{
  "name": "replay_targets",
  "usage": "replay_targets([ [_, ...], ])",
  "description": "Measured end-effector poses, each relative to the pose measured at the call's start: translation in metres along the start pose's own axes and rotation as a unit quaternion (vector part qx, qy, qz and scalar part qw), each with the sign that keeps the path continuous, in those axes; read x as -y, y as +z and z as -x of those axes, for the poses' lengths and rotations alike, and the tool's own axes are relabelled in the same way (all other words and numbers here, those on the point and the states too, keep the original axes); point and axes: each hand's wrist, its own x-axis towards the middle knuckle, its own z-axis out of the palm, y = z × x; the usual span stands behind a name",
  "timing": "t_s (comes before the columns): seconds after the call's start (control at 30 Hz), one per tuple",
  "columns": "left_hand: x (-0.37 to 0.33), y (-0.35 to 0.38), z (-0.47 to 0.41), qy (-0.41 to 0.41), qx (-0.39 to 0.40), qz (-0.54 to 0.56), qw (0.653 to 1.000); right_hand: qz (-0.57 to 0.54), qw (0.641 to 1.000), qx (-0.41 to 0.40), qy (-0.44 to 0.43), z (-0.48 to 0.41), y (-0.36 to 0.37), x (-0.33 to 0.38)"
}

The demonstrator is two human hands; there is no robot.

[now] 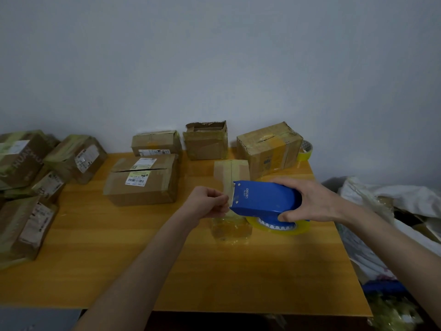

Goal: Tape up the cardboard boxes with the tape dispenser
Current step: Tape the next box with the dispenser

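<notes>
My right hand grips a blue tape dispenser holding a roll of clear yellowish tape, held over the wooden table. My left hand pinches the loose end of the tape at the dispenser's blade end. Directly beneath stands a small cardboard box with tape along its top seam and a shiny taped front face. Other cardboard boxes sit behind: a wide labelled one, another, an open-topped one and a large one.
A stack of taped boxes fills the table's left side. A spare tape roll lies at the back right corner by the wall. Bags and white plastic are piled off the table's right edge.
</notes>
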Motion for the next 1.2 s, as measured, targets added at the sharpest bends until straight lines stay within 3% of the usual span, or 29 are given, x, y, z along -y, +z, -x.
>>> replay_targets([
  [0.63, 0.024, -0.041, 0.004, -0.012, -0.020, 0.023, 0.999, -0.001, 0.999, 0.038, 0.021, 0.010, -0.009, -0.029],
  [0.83, 0.040, -0.063, 0.001, -0.032, -0.062, 0.018, 0.997, 0.040, 0.997, 0.058, 0.040, 0.014, -0.017, -0.041],
  [1.2, 0.061, -0.044, -0.014, -0.048, -0.096, 0.030, 0.994, 0.059, 0.991, 0.077, 0.090, -0.001, -0.009, -0.053],
])
